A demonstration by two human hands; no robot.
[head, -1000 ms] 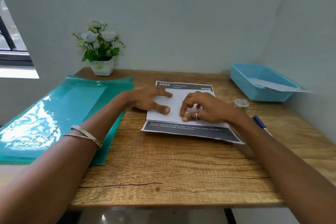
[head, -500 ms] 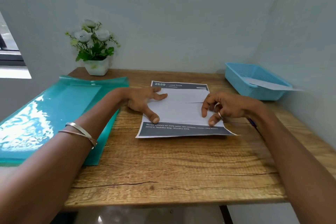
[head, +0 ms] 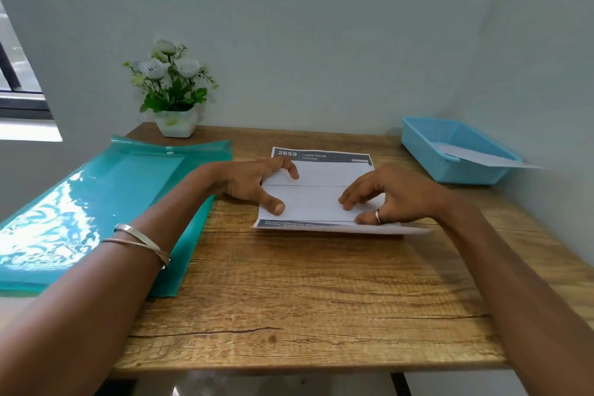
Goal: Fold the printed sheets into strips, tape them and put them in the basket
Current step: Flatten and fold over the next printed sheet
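Hands rest spread on the printed sheet (head: 316,193): my left hand (head: 254,185) pins its left edge with fingers splayed, my right hand (head: 389,196) presses loosely curled near the right front corner, gripping nothing. I read the sheet's crease as running left to right between both hands, its front edge lifting slightly off the bench (head: 305,292). The basket (head: 450,154) lies to the far right, nearer my right hand.

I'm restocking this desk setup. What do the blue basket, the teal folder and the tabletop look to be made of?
The blue basket looks like moulded plastic: perforated mesh walls, solid rim. The teal folder seems to be translucent glossy plastic, with bright window glare and a snap button. The tabletop shows matte wood grain with cracks; solid wood or laminate, I cannot tell.
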